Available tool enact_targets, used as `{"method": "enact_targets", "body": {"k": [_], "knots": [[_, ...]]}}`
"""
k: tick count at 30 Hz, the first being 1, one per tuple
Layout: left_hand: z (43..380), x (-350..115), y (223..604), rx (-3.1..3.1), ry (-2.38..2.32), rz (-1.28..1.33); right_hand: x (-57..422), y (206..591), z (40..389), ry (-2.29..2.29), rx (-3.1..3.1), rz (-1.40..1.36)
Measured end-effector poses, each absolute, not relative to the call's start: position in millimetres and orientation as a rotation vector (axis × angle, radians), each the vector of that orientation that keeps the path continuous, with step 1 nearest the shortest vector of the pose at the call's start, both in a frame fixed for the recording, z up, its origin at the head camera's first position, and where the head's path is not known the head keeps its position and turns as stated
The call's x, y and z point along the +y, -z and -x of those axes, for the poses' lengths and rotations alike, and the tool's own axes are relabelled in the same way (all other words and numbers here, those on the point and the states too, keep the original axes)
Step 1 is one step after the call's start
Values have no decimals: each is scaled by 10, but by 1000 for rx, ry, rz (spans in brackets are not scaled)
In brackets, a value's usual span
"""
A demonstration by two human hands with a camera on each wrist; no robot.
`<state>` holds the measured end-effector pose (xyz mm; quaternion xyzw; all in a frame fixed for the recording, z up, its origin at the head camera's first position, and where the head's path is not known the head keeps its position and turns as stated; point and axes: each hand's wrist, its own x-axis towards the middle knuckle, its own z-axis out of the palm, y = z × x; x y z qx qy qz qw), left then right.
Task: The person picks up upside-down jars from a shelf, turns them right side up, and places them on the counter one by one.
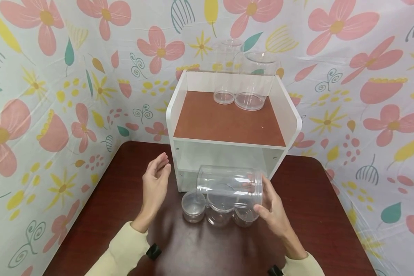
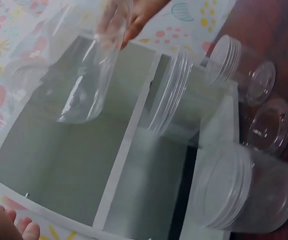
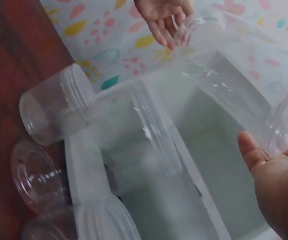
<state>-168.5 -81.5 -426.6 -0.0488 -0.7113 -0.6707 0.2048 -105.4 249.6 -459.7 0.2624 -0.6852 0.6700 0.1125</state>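
Note:
A large clear plastic jar (image 1: 227, 188) lies sideways in the air before the white shelf. My right hand (image 1: 274, 212) grips its ringed right end, thumb low and fingers behind; the right wrist view shows this hand (image 3: 279, 187) at the jar's end too. To the left of the jar, my left hand (image 1: 155, 184) is raised with relaxed fingers, holding nothing and apart from the jar. Below the held jar, several shorter clear jars stand on the table, among them a left one (image 1: 193, 211) and a right one (image 1: 245, 218), partly hidden by the held jar.
The white shelf (image 1: 172, 111) has a brown top board (image 1: 227, 120) and open compartments below. Two tall clear jars, a narrow one (image 1: 224, 82) and a wider one (image 1: 253, 86), stand at the back of its top. A dark red table (image 1: 131, 161) lies beneath; flowered cloth (image 1: 89, 69) hangs behind.

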Motion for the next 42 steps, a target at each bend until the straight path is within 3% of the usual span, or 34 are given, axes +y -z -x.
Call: {"method": "enact_targets", "body": {"k": [12,24,42], "knots": [[1897,-862,4178,-2133,1793,182,2813,4363,1024,-1847,-1893,-778],[2128,-824,4200,-2198,1662,203,3156,4233,894,-1674,-2052,-594],[2258,-681,4230,-2278,1491,135,3455,3998,787,-1363,-2231,-530]]}}
